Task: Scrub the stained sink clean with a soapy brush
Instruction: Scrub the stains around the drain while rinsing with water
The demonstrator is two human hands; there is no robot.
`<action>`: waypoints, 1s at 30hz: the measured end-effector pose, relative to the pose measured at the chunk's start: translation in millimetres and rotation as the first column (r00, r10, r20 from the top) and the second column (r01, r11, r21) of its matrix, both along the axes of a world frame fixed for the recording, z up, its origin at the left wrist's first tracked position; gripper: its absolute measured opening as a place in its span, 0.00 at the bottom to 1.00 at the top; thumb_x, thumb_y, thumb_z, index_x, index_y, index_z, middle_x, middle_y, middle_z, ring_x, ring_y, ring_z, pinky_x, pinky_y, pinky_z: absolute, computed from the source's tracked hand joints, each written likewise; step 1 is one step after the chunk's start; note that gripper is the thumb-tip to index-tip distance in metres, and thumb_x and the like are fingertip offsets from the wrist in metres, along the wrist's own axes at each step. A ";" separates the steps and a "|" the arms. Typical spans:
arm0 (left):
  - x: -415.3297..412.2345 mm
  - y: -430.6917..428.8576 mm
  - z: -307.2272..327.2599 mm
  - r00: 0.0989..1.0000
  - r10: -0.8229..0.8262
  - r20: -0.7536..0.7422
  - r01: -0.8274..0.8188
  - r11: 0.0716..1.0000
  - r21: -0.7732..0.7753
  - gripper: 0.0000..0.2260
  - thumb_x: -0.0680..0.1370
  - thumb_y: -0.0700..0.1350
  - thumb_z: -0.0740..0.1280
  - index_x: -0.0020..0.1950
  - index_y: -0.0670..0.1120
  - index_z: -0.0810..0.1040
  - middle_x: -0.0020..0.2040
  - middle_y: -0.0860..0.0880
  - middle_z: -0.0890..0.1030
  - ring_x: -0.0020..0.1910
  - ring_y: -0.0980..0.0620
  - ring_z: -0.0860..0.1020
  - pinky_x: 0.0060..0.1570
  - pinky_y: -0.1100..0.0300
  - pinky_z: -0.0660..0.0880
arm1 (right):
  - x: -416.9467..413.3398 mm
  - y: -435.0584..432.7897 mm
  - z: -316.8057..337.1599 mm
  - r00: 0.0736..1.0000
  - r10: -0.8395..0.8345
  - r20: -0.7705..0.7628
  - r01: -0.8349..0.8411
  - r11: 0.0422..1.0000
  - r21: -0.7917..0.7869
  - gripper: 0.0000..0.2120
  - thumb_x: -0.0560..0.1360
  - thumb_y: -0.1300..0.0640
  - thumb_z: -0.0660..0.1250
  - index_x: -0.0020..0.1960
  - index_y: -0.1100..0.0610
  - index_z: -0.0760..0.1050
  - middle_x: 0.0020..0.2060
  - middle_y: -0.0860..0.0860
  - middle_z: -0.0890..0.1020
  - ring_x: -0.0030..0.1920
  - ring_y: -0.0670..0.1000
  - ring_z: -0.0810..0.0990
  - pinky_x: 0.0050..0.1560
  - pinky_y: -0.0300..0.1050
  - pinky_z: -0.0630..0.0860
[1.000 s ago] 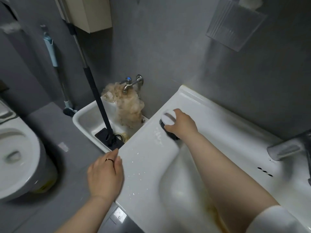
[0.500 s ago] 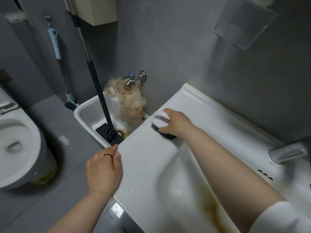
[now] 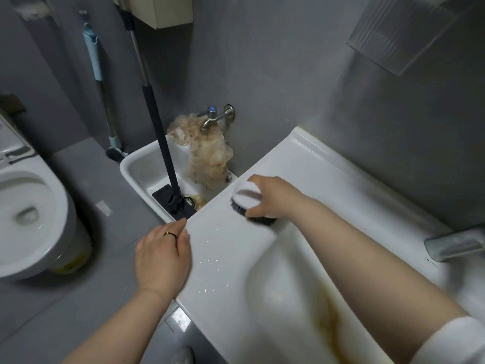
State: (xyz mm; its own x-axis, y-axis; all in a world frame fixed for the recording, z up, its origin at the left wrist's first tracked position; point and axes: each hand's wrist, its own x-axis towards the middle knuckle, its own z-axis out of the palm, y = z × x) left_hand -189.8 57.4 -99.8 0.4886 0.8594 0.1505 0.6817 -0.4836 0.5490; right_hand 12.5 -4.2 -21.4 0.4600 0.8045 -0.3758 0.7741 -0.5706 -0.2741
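Sink (image 3: 236, 261): scrub brush (image 3: 248, 197) on deck, clasped in right hand (image 3: 277, 198); left hand (image 3: 162, 258) flat, open-fingered at rim. Risk: slip on wet glaze; basin stain (image 3: 328, 320) left unscrubbed.

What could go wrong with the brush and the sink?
1. The right hand grips the brush on the ledge of the sink, close to its edge above the low basin; a hard stroke might send the brush over.
2. Drops lie on the ledge by the left hand, which rests on the edge; it might slip.
3. The brown stain sits down in the bowl, away from the brush, so it could get missed.
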 end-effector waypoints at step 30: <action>0.1 -0.2 2.4 0.999 0.020 0.047 -0.019 1.000 -0.014 0.27 0.72 0.53 0.47 0.50 0.42 0.82 0.44 0.42 0.83 0.46 0.39 0.78 0.48 0.50 0.71 | 11.6 -10.1 8.1 0.999 0.053 0.008 -0.053 0.997 -0.048 0.28 0.70 0.55 0.70 0.68 0.52 0.67 0.60 0.51 0.76 0.60 0.52 0.73 0.48 0.40 0.68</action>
State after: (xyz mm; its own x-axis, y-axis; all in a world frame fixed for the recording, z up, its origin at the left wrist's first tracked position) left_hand -189.7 57.2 -97.4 0.4642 0.8710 0.1609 0.6644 -0.4625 0.5871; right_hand 24.1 -14.3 -13.3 0.4209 0.8091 -0.4102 0.8059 -0.5411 -0.2404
